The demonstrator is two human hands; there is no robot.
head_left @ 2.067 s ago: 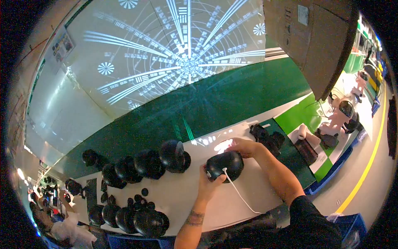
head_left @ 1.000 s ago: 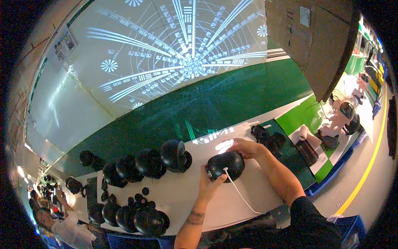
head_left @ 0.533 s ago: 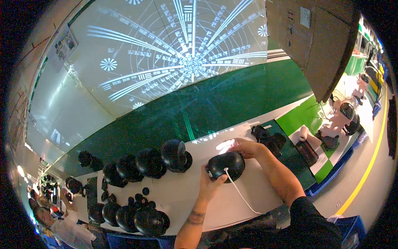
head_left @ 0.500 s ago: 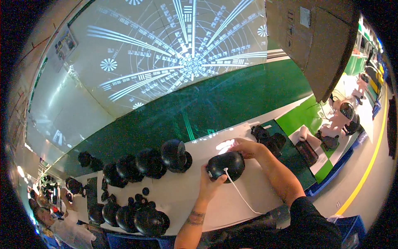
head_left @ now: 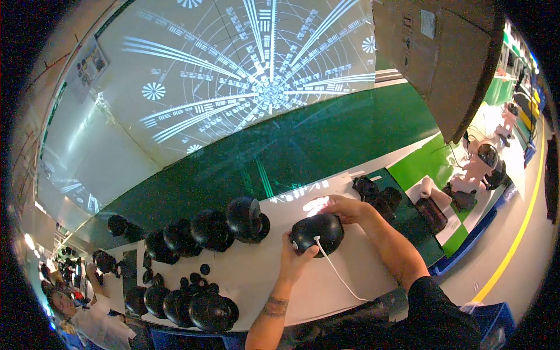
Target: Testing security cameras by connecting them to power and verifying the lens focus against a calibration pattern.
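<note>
Taking the held thing as the centre of the dial, with 12 o'clock toward the top, a glossy black rounded plastic unit (head_left: 317, 235) sits over the white flat tabletop (head_left: 256, 280); whether it rests on that surface cannot be told. The bare left hand (head_left: 298, 255) is clamped on its 7 o'clock side, thumb on the near face beside the plug of a thin white cable (head_left: 338, 272), which runs toward 5 o'clock. The bare right hand (head_left: 343, 207) is at its 1 o'clock edge, fingers in bright white light; how firmly they close there cannot be told. The two hands are apart, with the unit between them.

At 9 o'clock stands a row of black rounded units (head_left: 211, 230); at 8 o'clock lie a second row of similar dark units (head_left: 209, 311) and a cluster of small round black parts (head_left: 197, 282). At 2 o'clock are black irregular parts (head_left: 382, 200). Between 11 and 12 o'clock, a white radial light pattern (head_left: 271, 93) shows on the pale wall (head_left: 131, 111). A brown cardboard box (head_left: 443, 64) is at 1 o'clock.
</note>
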